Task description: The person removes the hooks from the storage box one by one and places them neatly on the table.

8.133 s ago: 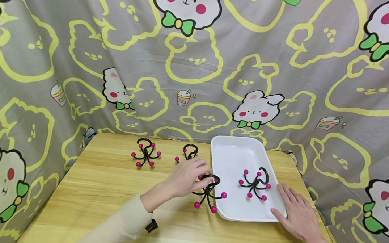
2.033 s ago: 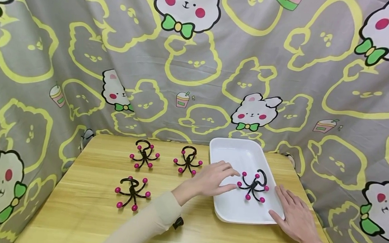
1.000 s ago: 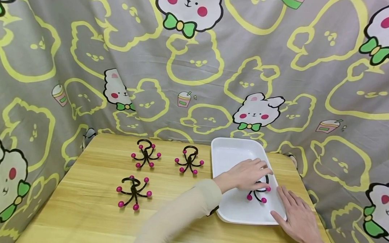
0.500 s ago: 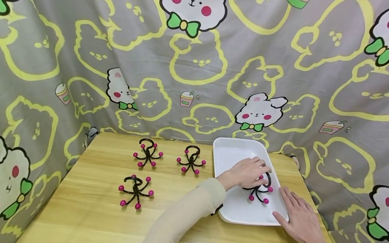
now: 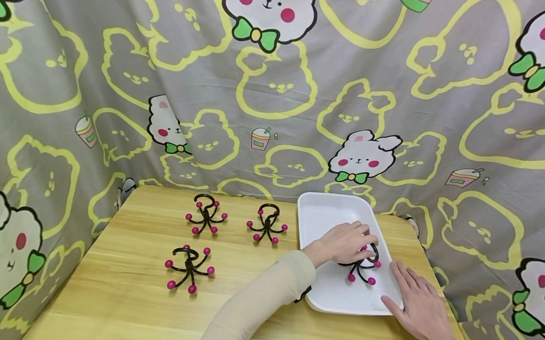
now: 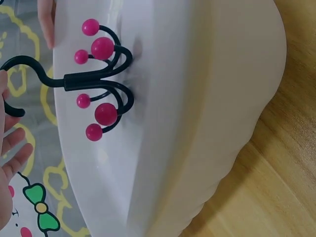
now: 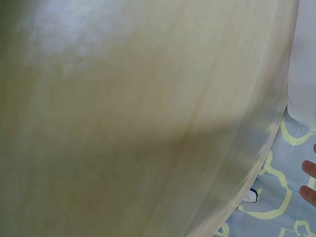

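Note:
A black multi-arm hanger hook (image 6: 81, 81) with pink ball tips stands on its arms in the white tray (image 5: 325, 215). My left hand (image 5: 342, 242) reaches over the tray from the left and holds this hook by its curved top; the other fingers spread loosely beside it in the left wrist view. The back of the hand hides part of the arms in the head view. My right hand (image 5: 419, 300) rests on the tray's right rim, its fingers straight and thumb over the front right corner.
Left of the tray, on the wooden table (image 5: 126, 285), stand three matching hooks: one at the back left (image 5: 206, 217), another back middle hook (image 5: 267, 222) and a front left hook (image 5: 189, 266). A patterned curtain (image 5: 293, 110) hangs close behind the table.
My left hand set a hook down at the front left of the table, then moved right into the tray and took hold of the hook there. My right hand stayed on the rim.

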A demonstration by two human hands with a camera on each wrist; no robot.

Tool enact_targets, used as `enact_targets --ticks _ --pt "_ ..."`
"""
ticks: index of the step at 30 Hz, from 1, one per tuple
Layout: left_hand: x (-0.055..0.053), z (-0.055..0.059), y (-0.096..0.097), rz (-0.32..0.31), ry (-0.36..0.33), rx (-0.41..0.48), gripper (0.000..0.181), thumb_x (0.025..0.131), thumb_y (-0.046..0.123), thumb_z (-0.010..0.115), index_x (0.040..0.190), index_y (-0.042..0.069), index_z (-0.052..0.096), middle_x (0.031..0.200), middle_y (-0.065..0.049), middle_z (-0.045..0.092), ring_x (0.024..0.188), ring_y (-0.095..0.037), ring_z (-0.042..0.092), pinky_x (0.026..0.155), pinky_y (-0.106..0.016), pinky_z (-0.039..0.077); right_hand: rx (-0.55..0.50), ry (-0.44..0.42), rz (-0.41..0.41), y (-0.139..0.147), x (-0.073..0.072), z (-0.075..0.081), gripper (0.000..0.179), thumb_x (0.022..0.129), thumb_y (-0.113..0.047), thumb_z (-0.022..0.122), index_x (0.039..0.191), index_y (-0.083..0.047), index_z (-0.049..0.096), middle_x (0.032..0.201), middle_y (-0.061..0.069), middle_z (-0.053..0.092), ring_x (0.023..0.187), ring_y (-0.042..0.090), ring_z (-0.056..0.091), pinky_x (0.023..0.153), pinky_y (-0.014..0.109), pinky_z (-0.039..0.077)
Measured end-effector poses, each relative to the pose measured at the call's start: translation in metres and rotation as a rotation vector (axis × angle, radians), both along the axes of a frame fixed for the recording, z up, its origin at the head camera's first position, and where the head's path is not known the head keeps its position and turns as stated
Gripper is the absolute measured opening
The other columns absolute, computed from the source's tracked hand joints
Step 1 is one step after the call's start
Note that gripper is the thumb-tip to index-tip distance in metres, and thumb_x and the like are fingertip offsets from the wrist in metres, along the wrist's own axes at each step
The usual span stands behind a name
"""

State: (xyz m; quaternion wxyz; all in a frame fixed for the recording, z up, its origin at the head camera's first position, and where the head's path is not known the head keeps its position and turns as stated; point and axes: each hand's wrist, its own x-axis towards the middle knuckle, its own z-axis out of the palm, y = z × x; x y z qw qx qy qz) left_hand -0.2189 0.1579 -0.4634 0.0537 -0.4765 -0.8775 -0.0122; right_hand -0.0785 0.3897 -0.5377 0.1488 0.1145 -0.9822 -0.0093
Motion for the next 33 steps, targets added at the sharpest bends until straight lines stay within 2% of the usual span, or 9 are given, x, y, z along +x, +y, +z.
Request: enact_targets --ticks 12,28,33 --pt "0.0009 -0.0007 -0.0042 -0.018 0.004 0.022 0.035 0.11 0.055 0.041 0.136 0.04 0.058 0.121 0.013 0.059 0.105 -0.003 0.053 0.084 -0.016 0.048 -0.009 0.022 0.012 0.0009 -0.0003 -0.0009 0.088 0.089 -0.063 0.07 0.153 -0.006 0.052 0.152 0.019 0.059 0.134 0.041 0.055 0.107 0.057 0.043" --pt "0.0004 -0.0002 -0.0041 -0.036 0.049 0.034 0.024 0.113 0.045 0.045 0.128 0.035 0.06 0.113 0.012 0.063 0.098 -0.004 0.056 0.079 -0.017 0.048 -0.008 0.02 0.005 0.0018 -0.0005 -0.0005 0.087 0.089 -0.062 0.071 0.153 -0.007 0.052 0.152 0.019 0.059 0.135 0.041 0.055 0.107 0.058 0.043" --pt "0.0011 0.0005 -0.0055 -0.024 0.032 0.027 0.024 0.113 0.046 0.044 0.128 0.035 0.059 0.113 0.012 0.063 0.097 -0.005 0.055 0.077 -0.017 0.047 -0.011 0.013 0.003 0.0013 -0.0005 -0.0005 0.087 0.089 -0.063 0.07 0.153 -0.007 0.052 0.152 0.019 0.059 0.134 0.041 0.055 0.107 0.059 0.043"
